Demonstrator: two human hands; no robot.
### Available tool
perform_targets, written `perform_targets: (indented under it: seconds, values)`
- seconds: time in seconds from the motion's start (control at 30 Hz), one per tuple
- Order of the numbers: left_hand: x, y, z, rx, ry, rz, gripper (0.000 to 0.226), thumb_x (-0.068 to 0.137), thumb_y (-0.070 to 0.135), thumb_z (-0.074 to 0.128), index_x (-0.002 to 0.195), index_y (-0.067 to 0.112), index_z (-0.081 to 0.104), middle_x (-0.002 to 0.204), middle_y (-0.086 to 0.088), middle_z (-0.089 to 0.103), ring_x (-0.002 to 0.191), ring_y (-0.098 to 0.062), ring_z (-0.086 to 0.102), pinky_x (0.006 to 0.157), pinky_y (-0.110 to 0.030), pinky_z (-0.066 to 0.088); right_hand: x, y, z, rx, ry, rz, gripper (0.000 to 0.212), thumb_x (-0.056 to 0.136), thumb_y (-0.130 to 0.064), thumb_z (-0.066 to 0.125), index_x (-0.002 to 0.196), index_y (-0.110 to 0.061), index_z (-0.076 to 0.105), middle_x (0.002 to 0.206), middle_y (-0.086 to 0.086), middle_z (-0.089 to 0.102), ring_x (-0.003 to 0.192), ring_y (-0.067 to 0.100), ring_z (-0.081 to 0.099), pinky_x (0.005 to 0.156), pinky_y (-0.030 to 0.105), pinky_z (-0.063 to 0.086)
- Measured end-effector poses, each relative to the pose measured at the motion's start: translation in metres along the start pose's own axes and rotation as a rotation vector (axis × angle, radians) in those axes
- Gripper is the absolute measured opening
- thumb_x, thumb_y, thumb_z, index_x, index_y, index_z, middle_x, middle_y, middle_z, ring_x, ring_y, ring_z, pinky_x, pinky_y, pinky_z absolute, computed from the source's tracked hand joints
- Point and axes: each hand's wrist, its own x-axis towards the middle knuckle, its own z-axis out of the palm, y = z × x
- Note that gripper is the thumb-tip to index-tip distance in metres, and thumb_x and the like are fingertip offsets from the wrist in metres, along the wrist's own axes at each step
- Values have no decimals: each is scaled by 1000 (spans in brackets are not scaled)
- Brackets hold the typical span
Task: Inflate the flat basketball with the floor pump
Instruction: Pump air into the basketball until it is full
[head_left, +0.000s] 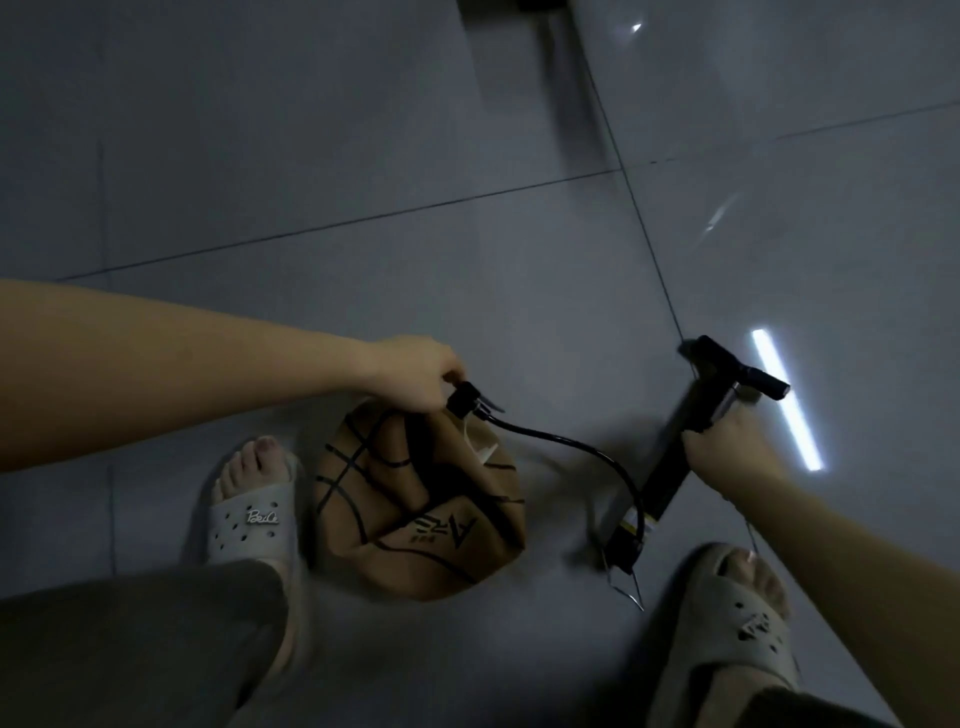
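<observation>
A flat, folded-in brown basketball (415, 509) with black lines lies on the tiled floor between my two feet. My left hand (415, 371) grips the black hose head (464, 399) just above the ball's far edge. A black hose (587, 447) curves from it to the foot of the black floor pump (675, 457), which stands tilted to the right of the ball. My right hand (727, 447) is closed round the pump's barrel below its T-handle (737, 366).
My left foot in a grey slipper (252, 512) stands beside the ball's left side. My right slipper (737, 618) stands by the pump's wire foot rest (626, 582). Grey glossy floor tiles (363, 156) stretch ahead, with a dark furniture leg (519, 10) at the top.
</observation>
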Motion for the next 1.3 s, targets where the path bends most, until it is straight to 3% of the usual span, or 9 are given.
perform_targets:
  seconds: [0.13,0.3,0.5,0.7,0.77,0.9,1.07,1.2,1.3]
  values:
    - [16,41,-10,115,228,-16,42,90,24,55,132,22,57,138,0,56,120,-23,56,95,-36,48,14,17,28,418,-76,227,67,90,-31,68,141,-3,35,108,20,60,82,37,66,58,45,60]
    - [35,99,-8,152,173,68,41,92,27,53,132,20,56,134,-4,58,118,-24,55,97,-38,47,13,10,37,512,-143,210,28,91,-17,70,109,-3,54,101,21,61,84,39,62,71,52,61]
    - [57,143,-4,216,197,105,64,95,36,56,152,18,33,142,-10,46,124,-33,51,99,-41,45,-5,-1,19,505,-99,91,18,88,-9,67,99,-5,52,93,17,61,84,37,64,73,55,60]
    - [40,196,-52,39,718,156,94,83,59,65,155,22,17,160,-12,20,143,-36,29,117,-51,28,-58,-42,-18,364,164,-156,36,84,-19,66,110,-10,42,107,13,56,95,35,59,72,42,49]
    - [23,210,-75,129,799,175,83,78,66,66,143,22,40,148,-8,42,133,-33,40,112,-46,30,-77,-49,-34,359,236,-250,30,84,-16,62,104,-11,40,101,11,55,87,33,56,66,39,42]
    - [-27,223,-108,145,848,228,45,78,69,65,99,30,58,90,10,61,84,-18,59,69,-30,39,-108,-52,-52,394,352,-375,26,87,-14,61,100,-17,38,93,5,54,78,28,55,60,37,41]
    - [-97,211,-121,175,953,296,34,82,57,69,97,27,60,84,11,63,72,-12,57,59,-26,37,-125,-50,-68,793,76,-263,28,94,-5,53,121,-13,48,104,9,55,72,15,52,61,34,51]
    - [-155,189,-126,158,1069,362,27,81,50,72,88,32,54,73,18,53,63,-6,50,56,-20,32,-122,-26,-59,1173,-295,214,61,103,-44,43,149,-6,32,138,26,48,106,40,58,91,54,51]
    - [-187,177,-122,116,1116,422,24,82,47,73,89,29,58,72,21,47,62,-1,45,58,-21,36,-113,-28,-45,1409,-520,281,82,98,-59,42,157,-11,11,152,31,32,114,46,59,94,61,49]
